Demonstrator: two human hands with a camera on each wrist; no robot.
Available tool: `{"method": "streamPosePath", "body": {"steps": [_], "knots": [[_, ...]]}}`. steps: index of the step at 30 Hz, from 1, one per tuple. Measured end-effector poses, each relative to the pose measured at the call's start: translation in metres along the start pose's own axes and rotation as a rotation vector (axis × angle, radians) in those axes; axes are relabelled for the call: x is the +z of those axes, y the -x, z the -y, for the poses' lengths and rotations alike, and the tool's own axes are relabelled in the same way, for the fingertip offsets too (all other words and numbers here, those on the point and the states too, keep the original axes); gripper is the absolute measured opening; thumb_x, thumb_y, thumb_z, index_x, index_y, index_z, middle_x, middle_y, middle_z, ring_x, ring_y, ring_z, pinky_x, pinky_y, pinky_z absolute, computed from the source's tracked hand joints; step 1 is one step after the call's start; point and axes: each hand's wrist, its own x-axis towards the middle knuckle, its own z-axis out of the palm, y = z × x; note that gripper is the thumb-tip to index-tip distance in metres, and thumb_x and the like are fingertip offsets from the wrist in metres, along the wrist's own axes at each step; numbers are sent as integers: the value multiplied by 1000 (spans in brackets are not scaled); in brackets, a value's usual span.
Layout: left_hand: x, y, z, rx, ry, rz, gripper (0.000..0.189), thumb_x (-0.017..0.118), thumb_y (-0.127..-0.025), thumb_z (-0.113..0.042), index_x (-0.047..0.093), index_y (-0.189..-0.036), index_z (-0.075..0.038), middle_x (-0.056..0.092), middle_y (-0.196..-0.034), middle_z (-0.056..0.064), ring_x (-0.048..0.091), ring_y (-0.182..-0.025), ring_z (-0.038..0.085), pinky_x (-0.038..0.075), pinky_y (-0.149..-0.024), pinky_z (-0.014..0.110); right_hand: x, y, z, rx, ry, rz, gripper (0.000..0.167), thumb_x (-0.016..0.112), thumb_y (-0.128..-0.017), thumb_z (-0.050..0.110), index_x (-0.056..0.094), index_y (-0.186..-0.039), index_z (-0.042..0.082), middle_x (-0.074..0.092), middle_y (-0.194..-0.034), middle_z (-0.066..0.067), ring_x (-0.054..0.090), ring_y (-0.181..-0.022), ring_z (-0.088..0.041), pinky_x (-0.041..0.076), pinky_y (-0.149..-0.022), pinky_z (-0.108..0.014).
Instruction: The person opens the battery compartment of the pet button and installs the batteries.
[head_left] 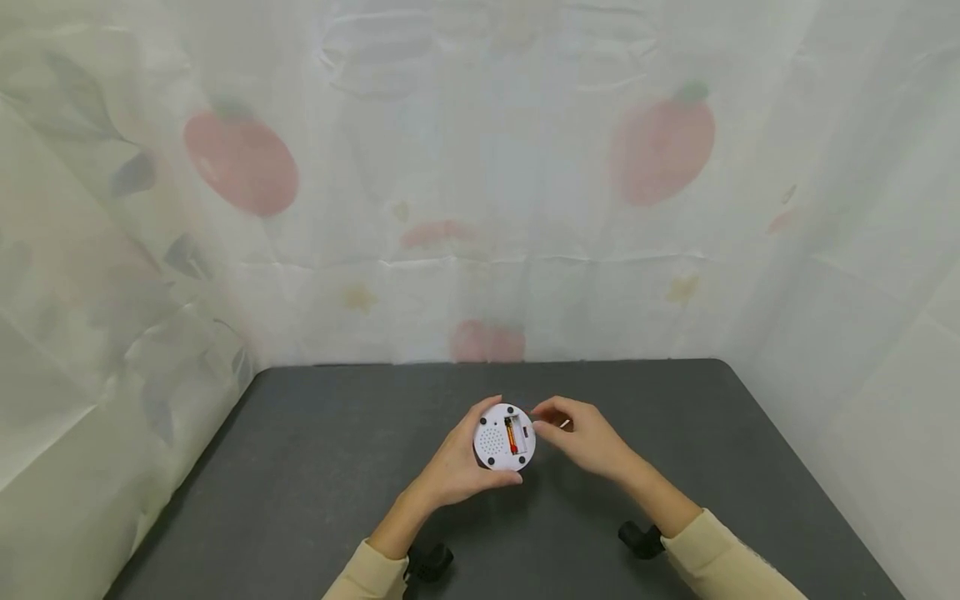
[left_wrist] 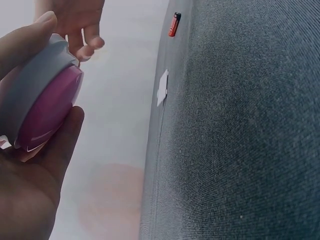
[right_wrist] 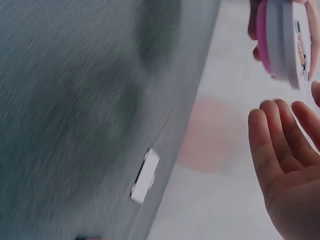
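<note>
Left hand [head_left: 457, 468] grips a round gadget [head_left: 495, 442], hiding part of it; right hand [head_left: 588, 439], fingers loosely bent, is just beside it. I see a wrinkly curtain [head_left: 510, 167] and a dark, rough table [head_left: 315, 467]. Only wrist views show the gadget's smooth pink side [left_wrist: 52, 110], plus a flat white cover [left_wrist: 163, 88] and loose red battery [left_wrist: 174, 25] on the table.

One device [head_left: 492, 439], two batteries [left_wrist: 174, 24] (one inside), one cover [left_wrist: 163, 88].
</note>
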Motion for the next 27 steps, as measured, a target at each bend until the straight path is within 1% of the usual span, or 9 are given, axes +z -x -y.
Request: {"method": "streamPosePath", "body": {"steps": [5, 9, 11, 17, 21, 24, 27], "knots": [[0, 0, 1, -5, -8, -10, 108, 95, -69, -41, 30, -155, -39, 54, -129, -7, 56, -105, 15, 46, -88, 39, -8, 8, -6, -5, 135, -1, 21, 67, -100, 26, 70, -117, 13, 66, -107, 9, 63, -96, -10, 53, -85, -35], [1, 0, 1, -8, -15, -21, 108, 95, -68, -42, 31, -155, -40, 55, -127, -8, 56, -103, 14, 46, -87, 39, -14, 15, -16, 4, 229, 19, 23, 67, -100, 27, 70, -119, 13, 66, -111, 4, 64, -102, -14, 52, -90, -42], [1, 0, 1, -12, -18, -26, 108, 95, -68, -42, 31, -155, -40, 55, -126, -8, 56, -102, 14, 46, -86, 38, -17, 18, -22, -7, 284, 24, 25, 67, -100, 28, 69, -119, 12, 67, -114, 1, 63, -106, -17, 51, -91, -45], [1, 0, 1, -13, -33, -40, 107, 96, -67, -41, 33, -154, -40, 55, -125, -9, 56, -103, 14, 45, -87, 38, -24, 27, -41, -38, 483, 19, 34, 69, -98, 36, 69, -121, 11, 64, -121, -1, 60, -114, -24, 51, -91, -48], [1, 0, 1, -9, -33, -43, 106, 96, -67, -40, 33, -154, -40, 55, -125, -8, 56, -103, 14, 46, -87, 38, -31, 32, -53, -46, 539, 35, 40, 70, -97, 36, 68, -124, 7, 62, -125, -4, 59, -118, -28, 49, -93, -51], [1, 0, 2, -11, -28, -41, 106, 96, -68, -40, 34, -154, -40, 55, -125, -8, 56, -103, 15, 46, -86, 38, -36, 36, -60, -39, 551, 57, 42, 72, -96, 35, 66, -127, 6, 62, -127, -6, 58, -116, -29, 49, -93, -51], [1, 0, 2, -14, -25, -39, 106, 96, -68, -40, 34, -154, -40, 55, -125, -8, 55, -103, 15, 46, -86, 38, -41, 41, -68, -19, 562, 79, 45, 72, -96, 35, 65, -130, 6, 60, -131, -9, 58, -118, -31, 49, -94, -52]]}}
